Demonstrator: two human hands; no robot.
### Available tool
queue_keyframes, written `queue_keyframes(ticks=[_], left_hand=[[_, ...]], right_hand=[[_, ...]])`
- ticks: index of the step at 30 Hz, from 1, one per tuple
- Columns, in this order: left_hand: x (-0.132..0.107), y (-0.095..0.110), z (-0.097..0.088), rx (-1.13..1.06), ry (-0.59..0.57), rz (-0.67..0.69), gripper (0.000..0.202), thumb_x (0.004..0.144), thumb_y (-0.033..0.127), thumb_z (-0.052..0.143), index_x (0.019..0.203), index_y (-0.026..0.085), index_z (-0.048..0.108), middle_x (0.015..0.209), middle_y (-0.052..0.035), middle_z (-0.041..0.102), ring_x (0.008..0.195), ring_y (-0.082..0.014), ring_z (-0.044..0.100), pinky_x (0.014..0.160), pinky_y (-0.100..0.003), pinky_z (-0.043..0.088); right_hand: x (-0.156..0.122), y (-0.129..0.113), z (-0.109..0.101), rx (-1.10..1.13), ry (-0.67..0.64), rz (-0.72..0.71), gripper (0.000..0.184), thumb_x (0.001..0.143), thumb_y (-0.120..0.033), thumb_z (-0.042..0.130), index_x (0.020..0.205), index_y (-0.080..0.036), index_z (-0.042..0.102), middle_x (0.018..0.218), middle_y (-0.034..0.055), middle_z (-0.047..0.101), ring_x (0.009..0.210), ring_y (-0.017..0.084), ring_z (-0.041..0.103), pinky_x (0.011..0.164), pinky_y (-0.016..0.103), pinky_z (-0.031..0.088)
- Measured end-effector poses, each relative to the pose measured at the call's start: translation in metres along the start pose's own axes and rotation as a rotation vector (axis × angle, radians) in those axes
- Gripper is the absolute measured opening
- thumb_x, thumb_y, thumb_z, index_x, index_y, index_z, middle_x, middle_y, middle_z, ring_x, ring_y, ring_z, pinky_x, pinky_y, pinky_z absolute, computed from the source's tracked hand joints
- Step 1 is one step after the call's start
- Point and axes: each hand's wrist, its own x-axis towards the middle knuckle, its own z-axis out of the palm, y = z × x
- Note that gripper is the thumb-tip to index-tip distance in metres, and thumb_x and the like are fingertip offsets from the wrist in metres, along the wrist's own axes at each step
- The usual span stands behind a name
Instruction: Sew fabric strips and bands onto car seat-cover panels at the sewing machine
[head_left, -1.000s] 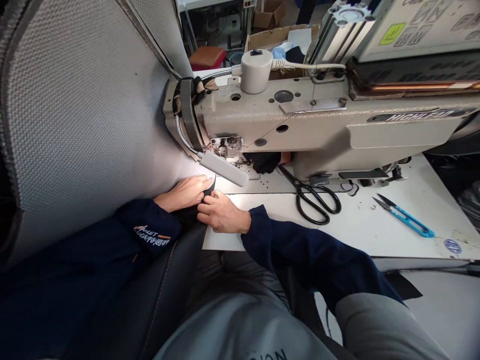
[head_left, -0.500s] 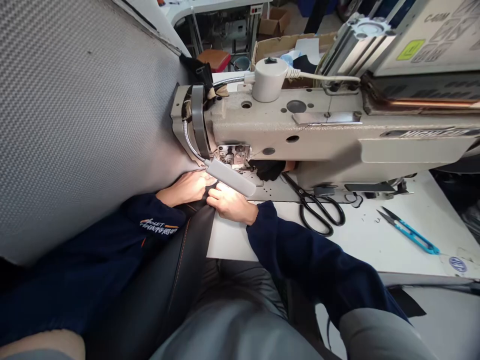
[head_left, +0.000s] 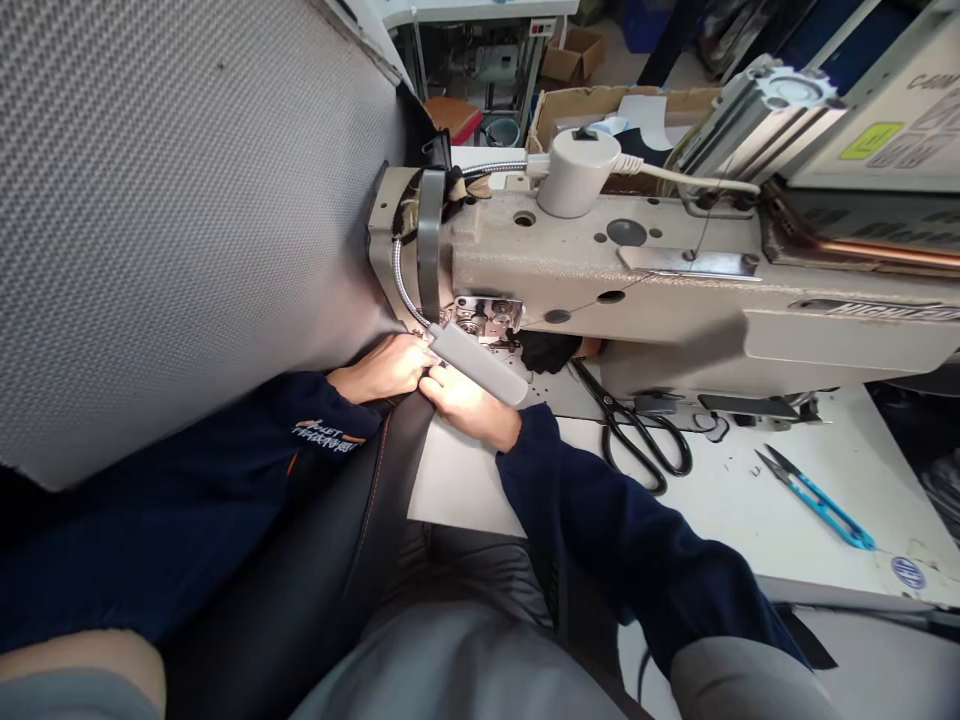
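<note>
My left hand (head_left: 384, 366) and my right hand (head_left: 469, 402) meet at the front of a beige sewing machine (head_left: 675, 290), right under its small lamp bar (head_left: 478, 364). Both pinch the end of a black leather piece with an orange seam (head_left: 379, 470) that runs down over my lap. The fingertips are lit by the lamp and partly hidden behind it. A large grey mesh-backed panel (head_left: 172, 200) stands up on the left, touching my left arm.
Black scissors (head_left: 634, 430) lie on the white table (head_left: 742, 500) under the machine arm. Blue thread snips (head_left: 817, 496) lie further right. A control box (head_left: 885, 120) sits atop the machine. Cardboard boxes and another workstation stand behind.
Both hands have slid the black leather forward, from the table edge up to under the lamp by the needle. My view has shifted left and up.
</note>
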Motion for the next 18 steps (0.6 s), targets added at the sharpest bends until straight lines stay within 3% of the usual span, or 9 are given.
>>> queue_keyframes(ticks=[4, 7, 10, 14, 18], left_hand=[[-0.001, 0.001, 0.002, 0.029, 0.029, -0.037, 0.028, 0.089, 0.015, 0.045, 0.103, 0.016, 0.069, 0.108, -0.0101, 0.067, 0.109, -0.0253, 0.059, 0.103, -0.040, 0.046], [-0.014, 0.006, 0.003, 0.113, 0.023, -0.143, 0.034, 0.087, 0.008, 0.043, 0.110, 0.014, 0.068, 0.113, -0.0130, 0.066, 0.110, -0.0278, 0.059, 0.101, -0.042, 0.048], [-0.029, 0.011, 0.002, 0.162, 0.023, -0.215, 0.045, 0.084, 0.002, 0.040, 0.118, 0.013, 0.067, 0.113, -0.0149, 0.065, 0.104, -0.0278, 0.062, 0.096, -0.042, 0.051], [-0.038, 0.014, -0.004, 0.167, -0.019, -0.102, 0.049, 0.085, 0.000, 0.040, 0.123, 0.016, 0.068, 0.118, -0.0133, 0.065, 0.114, -0.0257, 0.060, 0.102, -0.038, 0.050], [-0.031, 0.013, -0.008, 0.151, -0.096, -0.021, 0.040, 0.087, 0.005, 0.046, 0.120, 0.012, 0.067, 0.124, -0.0149, 0.064, 0.124, -0.0272, 0.055, 0.109, -0.041, 0.047]], right_hand=[[0.003, -0.005, -0.014, -0.092, -0.028, -0.079, 0.033, 0.102, -0.011, 0.029, 0.093, -0.016, 0.060, 0.089, 0.0063, 0.059, 0.085, 0.019, 0.050, 0.082, 0.035, 0.041], [-0.001, -0.021, -0.020, -0.129, -0.074, -0.185, 0.029, 0.101, -0.011, 0.032, 0.093, -0.017, 0.059, 0.087, 0.0057, 0.057, 0.079, 0.019, 0.047, 0.085, 0.039, 0.041], [-0.013, -0.033, -0.017, -0.136, -0.085, -0.185, 0.029, 0.101, -0.010, 0.032, 0.088, -0.018, 0.056, 0.080, 0.0033, 0.053, 0.074, 0.018, 0.044, 0.090, 0.041, 0.040], [-0.030, -0.030, -0.004, -0.113, -0.077, -0.080, 0.029, 0.101, -0.009, 0.034, 0.090, -0.019, 0.058, 0.085, 0.0033, 0.054, 0.078, 0.018, 0.046, 0.087, 0.038, 0.040], [-0.028, -0.021, 0.009, -0.106, -0.061, -0.013, 0.030, 0.103, -0.011, 0.035, 0.088, -0.020, 0.060, 0.085, 0.0028, 0.056, 0.080, 0.018, 0.049, 0.093, 0.038, 0.041]])
